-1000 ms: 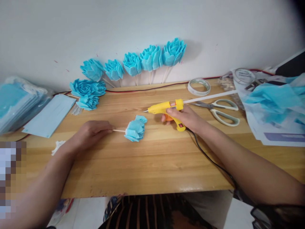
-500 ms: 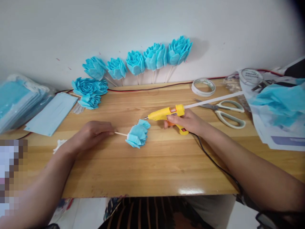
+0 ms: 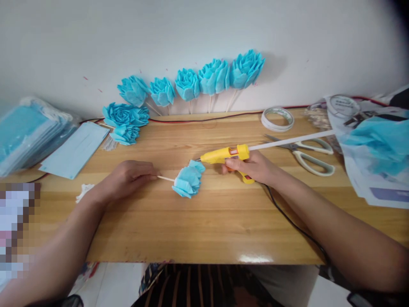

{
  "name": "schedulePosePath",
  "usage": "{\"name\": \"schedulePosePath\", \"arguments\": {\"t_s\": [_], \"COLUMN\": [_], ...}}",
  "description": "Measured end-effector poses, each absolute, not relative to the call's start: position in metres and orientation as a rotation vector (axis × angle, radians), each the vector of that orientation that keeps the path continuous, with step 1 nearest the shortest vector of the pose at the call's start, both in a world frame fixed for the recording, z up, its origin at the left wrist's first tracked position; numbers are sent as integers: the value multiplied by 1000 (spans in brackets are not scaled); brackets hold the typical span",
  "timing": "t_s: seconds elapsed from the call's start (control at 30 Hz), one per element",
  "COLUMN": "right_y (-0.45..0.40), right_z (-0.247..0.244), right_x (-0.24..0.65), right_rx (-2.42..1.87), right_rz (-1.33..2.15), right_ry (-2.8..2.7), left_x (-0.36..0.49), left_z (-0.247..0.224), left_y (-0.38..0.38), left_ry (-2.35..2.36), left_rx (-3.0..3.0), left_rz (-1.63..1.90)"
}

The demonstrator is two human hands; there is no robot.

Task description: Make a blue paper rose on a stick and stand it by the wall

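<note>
My left hand (image 3: 136, 179) is closed on the thin wooden stick of a blue flower (image 3: 188, 182), which lies on its side just above or on the table, its head toward the right. The petals look like folded soft cloth. In my right hand (image 3: 247, 166) is a yellow hot glue gun (image 3: 223, 155), with a long white glue stick (image 3: 294, 139) sticking out of its back. The gun's metal nozzle is at the top petals of the flower; whether it touches them I cannot tell. Fingertips of the left hand are partly hidden.
Several finished blue flowers (image 3: 214, 76) lean on the wall, others (image 3: 126, 117) lie at left. Light blue sheets (image 3: 75, 149) and a plastic-wrapped pack (image 3: 30, 134) are at far left. A tape roll (image 3: 277, 119), scissors (image 3: 315, 162) and a plastic bag (image 3: 354, 170) lie right. A black cord (image 3: 281, 213) trails from the gun.
The view has shifted slightly, so most things sit a little further right. The nozzle seems a bit lower against the petals. Both hands keep their hold.
</note>
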State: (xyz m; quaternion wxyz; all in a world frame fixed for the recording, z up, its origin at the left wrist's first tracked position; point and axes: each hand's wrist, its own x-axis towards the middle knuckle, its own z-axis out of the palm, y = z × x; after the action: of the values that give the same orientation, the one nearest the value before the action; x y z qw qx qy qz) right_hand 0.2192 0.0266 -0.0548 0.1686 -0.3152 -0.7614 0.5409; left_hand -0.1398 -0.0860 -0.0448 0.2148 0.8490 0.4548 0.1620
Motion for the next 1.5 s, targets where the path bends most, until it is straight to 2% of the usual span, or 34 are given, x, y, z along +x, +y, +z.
{"name": "schedulePosePath", "arguments": {"t_s": [1.5], "right_y": [23], "right_z": [-42], "right_x": [215], "right_rx": [-840], "right_rz": [1436], "right_ry": [-2249], "left_x": [-140], "left_z": [-47], "left_y": [-86], "left_ry": [1332], "left_rx": [2335], "left_rz": [415]}}
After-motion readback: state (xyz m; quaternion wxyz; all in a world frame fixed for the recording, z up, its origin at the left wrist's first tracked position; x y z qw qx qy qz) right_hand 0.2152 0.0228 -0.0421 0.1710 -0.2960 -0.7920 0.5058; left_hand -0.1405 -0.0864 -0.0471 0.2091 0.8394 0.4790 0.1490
